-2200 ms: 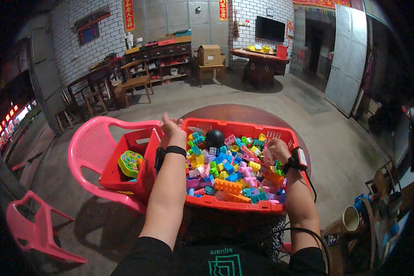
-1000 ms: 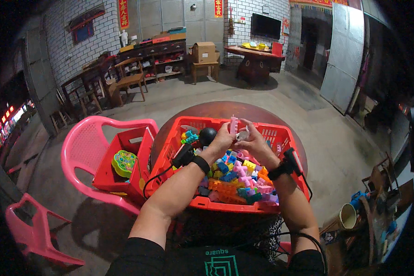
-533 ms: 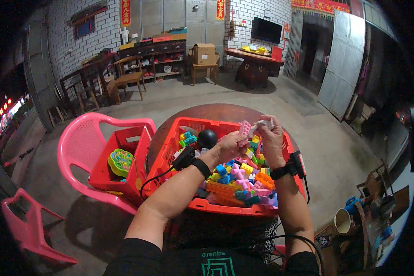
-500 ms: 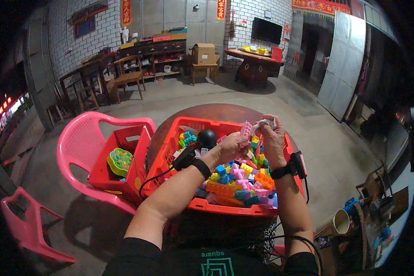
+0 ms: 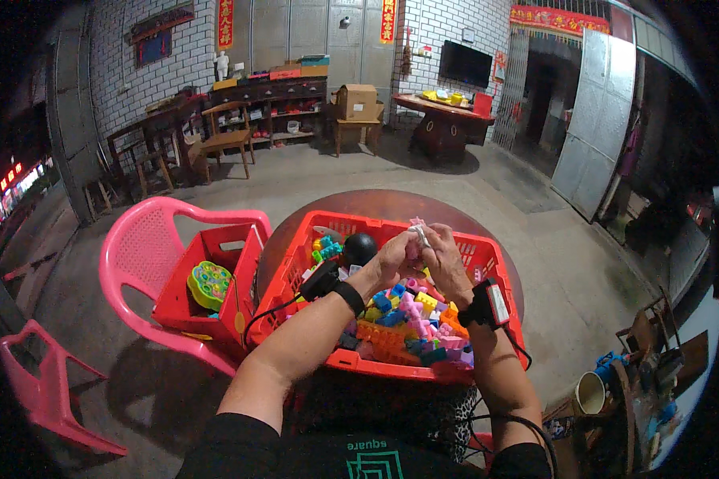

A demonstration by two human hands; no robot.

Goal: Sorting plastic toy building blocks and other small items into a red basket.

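Both my hands meet above a red plastic crate (image 5: 506, 297) heaped with colourful toy building blocks (image 5: 386, 336). Closed fingers of my left hand (image 5: 391, 260) grip a pink building block (image 5: 416, 221), whose top shows beyond the fingertips. A crumpled white cloth or wipe (image 5: 420, 235) is pinched in my right hand (image 5: 447, 262) and pressed against the block. The fingers cover most of the block. Left of my left hand, a black ball (image 5: 359, 249) lies among the blocks.
The crate stands on a round brown table (image 5: 367, 199). To the left, a pink plastic chair (image 5: 140, 239) carries a red box (image 5: 185, 299) with a green popper toy (image 5: 210, 285). Cables run from both wrist straps. A bucket (image 5: 589, 393) stands at lower right.
My right hand has moved left and down with the white cloth, onto the pink block. My left hand has shifted slightly lower. The view has tilted a little.
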